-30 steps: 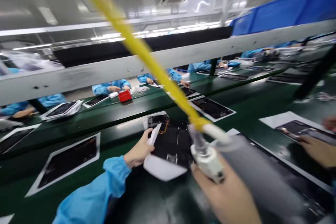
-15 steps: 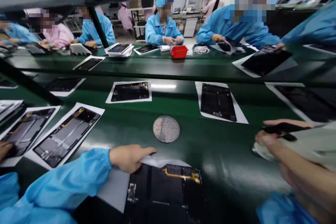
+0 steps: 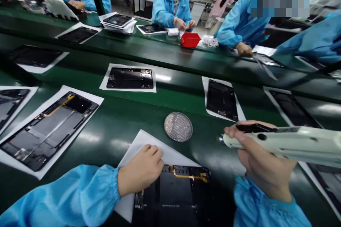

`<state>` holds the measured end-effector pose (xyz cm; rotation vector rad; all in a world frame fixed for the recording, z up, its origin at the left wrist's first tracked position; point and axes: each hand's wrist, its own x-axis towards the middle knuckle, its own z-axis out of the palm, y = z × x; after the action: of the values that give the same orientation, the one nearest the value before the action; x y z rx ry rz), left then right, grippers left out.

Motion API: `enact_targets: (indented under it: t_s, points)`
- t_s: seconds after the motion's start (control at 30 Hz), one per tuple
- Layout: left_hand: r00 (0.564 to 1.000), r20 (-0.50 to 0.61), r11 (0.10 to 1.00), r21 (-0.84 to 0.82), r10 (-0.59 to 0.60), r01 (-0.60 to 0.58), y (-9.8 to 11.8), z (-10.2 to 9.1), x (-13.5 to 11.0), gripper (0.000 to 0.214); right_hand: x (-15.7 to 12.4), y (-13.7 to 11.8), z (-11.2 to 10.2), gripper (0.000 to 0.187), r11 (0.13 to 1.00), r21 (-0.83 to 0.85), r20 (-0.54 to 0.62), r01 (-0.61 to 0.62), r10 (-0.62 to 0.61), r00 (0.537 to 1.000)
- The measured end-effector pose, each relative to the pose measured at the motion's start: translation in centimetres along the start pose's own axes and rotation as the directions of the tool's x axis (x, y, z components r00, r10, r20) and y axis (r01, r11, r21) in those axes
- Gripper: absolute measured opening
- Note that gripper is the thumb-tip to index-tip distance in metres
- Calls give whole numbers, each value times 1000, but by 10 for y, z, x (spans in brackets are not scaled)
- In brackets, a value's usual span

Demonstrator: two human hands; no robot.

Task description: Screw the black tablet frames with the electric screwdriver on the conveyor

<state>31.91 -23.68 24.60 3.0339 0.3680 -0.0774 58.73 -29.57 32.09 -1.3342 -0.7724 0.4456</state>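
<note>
The left hand rests with its fingers curled close together on the white sheet at the upper left corner of the opened tablet; whether the fingers pinch anything under them cannot be told. The tablet lies flat on that sheet at the near edge of the green tabletop, directly in front of the person, with an orange flex strip showing along its top. The right hand is wrapped around a pale electric screwdriver, held nearly level above the tabletop with its tip pointing left, a finger laid on the black lever on top. Between the two hands, just beyond the tablet, sits a round metal dish of small screws. More opened tablets on white sheets lie spaced along the belt. Across it, co-workers in blue coats sit near a red box
</note>
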Motion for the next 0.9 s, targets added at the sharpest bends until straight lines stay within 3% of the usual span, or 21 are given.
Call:
enact_targets:
  t_s: [0.13, 0.2, 0.27, 0.37, 0.5, 0.57, 0.67, 0.77, 0.83, 0.9]
  points:
    - [998, 58, 1000, 1, -26, 26, -4, -3, 3, 11, 2, -9, -18, 28, 997, -71, -85, -31, 24, 996]
    - [999, 45, 999, -28, -29, 30, -6, -13, 19, 14, 2, -15, -31, 28, 996, -88, -137, -6, -7, 991]
    - [1000, -5, 996, -84, -3, 3, -13, -26, 53, 18, 3, -18, -44, 27, 995, -91, -173, 34, -49, 984]
    - [998, -57, 980, -198, -22, 11, -30, -39, 135, 22, 6, -20, -60, 26, 995, -64, -225, 80, -92, 970]
    - [996, -74, 975, -221, -54, 36, -59, -33, 242, 25, 9, -22, -73, 29, 993, -88, -305, 74, -97, 947]
    - [996, -72, 964, -263, -60, 39, -70, -24, 271, 19, 9, -25, -80, 30, 988, -130, -347, 85, -126, 930]
    - [989, -85, 921, -381, -120, 79, -79, -9, 286, 7, 8, -29, -89, 31, 988, -134, -396, 82, -129, 909]
    - [948, -119, 813, -553, -294, 183, -82, 1, 290, 23, 7, -32, -96, 31, 993, -94, -392, 70, -101, 914]
    - [878, -120, 675, -690, -463, 262, -83, 4, 297, 29, 8, -32, -98, 29, 986, -127, -393, 110, -152, 907]
    - [786, -71, 479, -825, -614, 299, -84, 5, 307, 32, 10, -30, -99, 27, 969, -184, -403, 164, -227, 887]
